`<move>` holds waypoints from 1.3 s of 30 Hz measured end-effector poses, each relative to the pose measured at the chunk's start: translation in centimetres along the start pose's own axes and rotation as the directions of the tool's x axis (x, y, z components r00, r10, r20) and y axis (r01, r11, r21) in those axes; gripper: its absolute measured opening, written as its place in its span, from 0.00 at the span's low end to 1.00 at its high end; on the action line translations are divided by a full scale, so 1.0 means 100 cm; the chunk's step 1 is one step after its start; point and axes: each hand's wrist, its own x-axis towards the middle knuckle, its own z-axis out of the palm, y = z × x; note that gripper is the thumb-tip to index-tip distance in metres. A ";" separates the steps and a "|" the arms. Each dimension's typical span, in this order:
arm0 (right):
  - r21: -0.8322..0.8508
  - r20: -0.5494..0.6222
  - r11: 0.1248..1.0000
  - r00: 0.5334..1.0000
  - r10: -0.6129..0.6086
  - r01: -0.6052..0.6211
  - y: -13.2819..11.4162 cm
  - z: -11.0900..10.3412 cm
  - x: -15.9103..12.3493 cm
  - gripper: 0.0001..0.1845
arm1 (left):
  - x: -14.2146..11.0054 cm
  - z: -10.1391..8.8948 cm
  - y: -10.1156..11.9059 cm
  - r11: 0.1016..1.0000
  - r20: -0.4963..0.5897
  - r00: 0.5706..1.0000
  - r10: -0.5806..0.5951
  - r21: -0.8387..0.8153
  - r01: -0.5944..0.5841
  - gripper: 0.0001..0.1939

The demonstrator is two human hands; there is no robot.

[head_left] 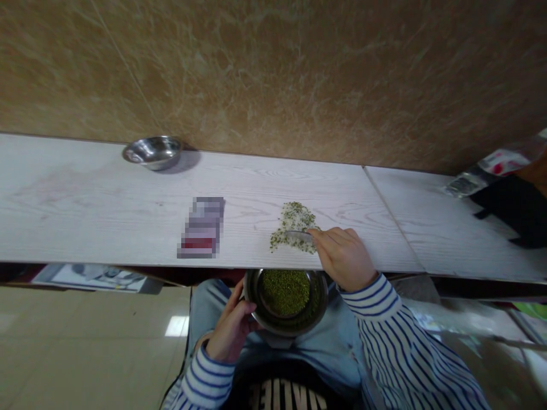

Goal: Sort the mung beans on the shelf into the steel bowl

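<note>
My left hand [234, 324] grips the left rim of a metal bowl [318, 316] held over my lap, just below the table's front edge. Green mung beans [285, 291] cover the bottom of this bowl. My right hand [344, 255] is closed around a thin metal utensil [298, 234] that looks like a spoon, though its full shape is hard to see. The utensil lies low over a spread of mung beans mixed with white grains [297, 216], which look like rice, on the tabletop.
A second metal bowl [154, 152] stands by the wall at the back left. Left of the grains lies a blurred-out flat object [201, 228]. A clear plastic packet [465, 182] and a black item [513, 208] are at the far right of the white table [248, 182].
</note>
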 end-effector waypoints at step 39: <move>0.032 0.032 0.999 0.999 -0.004 0.003 -0.006 -0.017 -0.047 0.17 | -0.003 0.003 -0.005 1.000 0.049 0.999 0.005 0.030 -0.006 0.32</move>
